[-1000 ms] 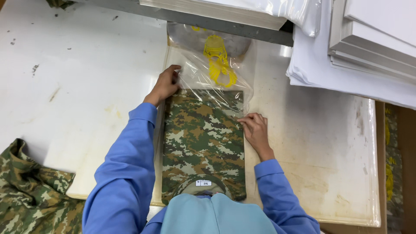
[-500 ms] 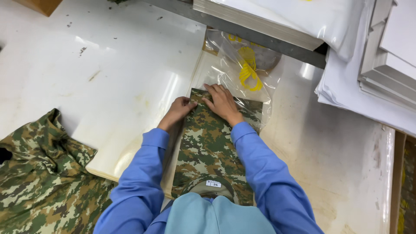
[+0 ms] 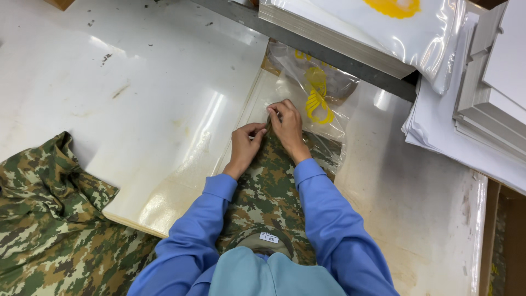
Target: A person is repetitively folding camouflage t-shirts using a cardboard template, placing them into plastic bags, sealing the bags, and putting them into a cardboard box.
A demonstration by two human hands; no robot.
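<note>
At frame centre, our left hand (image 3: pixel 244 146) and right hand (image 3: pixel 287 127) pinch the top edge of the folded camouflage shirt (image 3: pixel 268 192), at the mouth of the clear bag (image 3: pixel 315 93).

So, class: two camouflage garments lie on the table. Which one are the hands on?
The folded garment in the middle, under both the left hand and right hand, at the clear bag. The other heap lies untouched at left.

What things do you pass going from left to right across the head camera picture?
Loose camouflage cloth pile → left hand → right hand → yellow print on the clear plastic bag → stack of white sheets.
</note>
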